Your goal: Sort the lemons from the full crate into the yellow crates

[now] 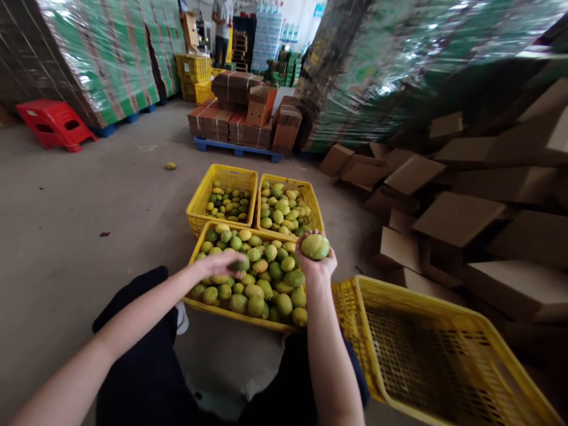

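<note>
My right hand (316, 266) is raised over the right end of the near yellow crate, palm up, with its fingers curled round a yellow-green lemon (315, 247). My left hand (220, 262) reaches over the same crate, somewhat blurred, and grips a darker green lemon (240, 264). Below both hands, the near crate (239, 318) is filled with many green and yellow lemons (256, 306). Just beyond it stand two more yellow crates, a left one (198, 204) part filled with lemons and a right one (316, 204) holding a fuller layer.
An empty yellow crate (412, 402) stands at my right. Cardboard boxes (459, 218) lie piled beyond it. A single lemon (170, 166) rests on the floor near a red stool (55, 124). Bundled cartons (251, 131) sit on a blue pallet (238, 150); a person (222, 29) stands behind.
</note>
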Demonstrator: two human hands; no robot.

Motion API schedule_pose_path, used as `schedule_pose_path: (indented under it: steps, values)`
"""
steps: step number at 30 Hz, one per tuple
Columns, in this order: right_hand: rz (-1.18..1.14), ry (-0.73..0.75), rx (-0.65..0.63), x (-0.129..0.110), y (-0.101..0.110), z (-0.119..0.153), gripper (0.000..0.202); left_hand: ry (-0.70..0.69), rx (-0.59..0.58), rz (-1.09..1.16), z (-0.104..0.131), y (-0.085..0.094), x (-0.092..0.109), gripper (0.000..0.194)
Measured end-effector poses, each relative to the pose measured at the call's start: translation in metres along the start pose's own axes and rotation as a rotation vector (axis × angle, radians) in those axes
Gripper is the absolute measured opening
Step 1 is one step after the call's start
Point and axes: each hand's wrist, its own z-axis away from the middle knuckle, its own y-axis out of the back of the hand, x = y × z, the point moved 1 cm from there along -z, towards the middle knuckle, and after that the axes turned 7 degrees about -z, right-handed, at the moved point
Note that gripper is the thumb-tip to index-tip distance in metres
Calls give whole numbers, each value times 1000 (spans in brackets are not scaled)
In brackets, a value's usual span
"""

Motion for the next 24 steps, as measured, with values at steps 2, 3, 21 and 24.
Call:
schedule_pose_path:
  steps: [2,3,21,24]
  values:
    - [4,-3,-12,3,2,-2,24,37,108,-34,-19,1,48,11]
    - [1,-7,-11,5,3,-3,24,57,280,-30,-25,5,68,13]
    - [792,-1111,138,139,101,66,12,143,333,81,-5,-16,93,20]
    - [985,-1150,217,137,134,71,13,132,325,89,-2,-11,97,20]
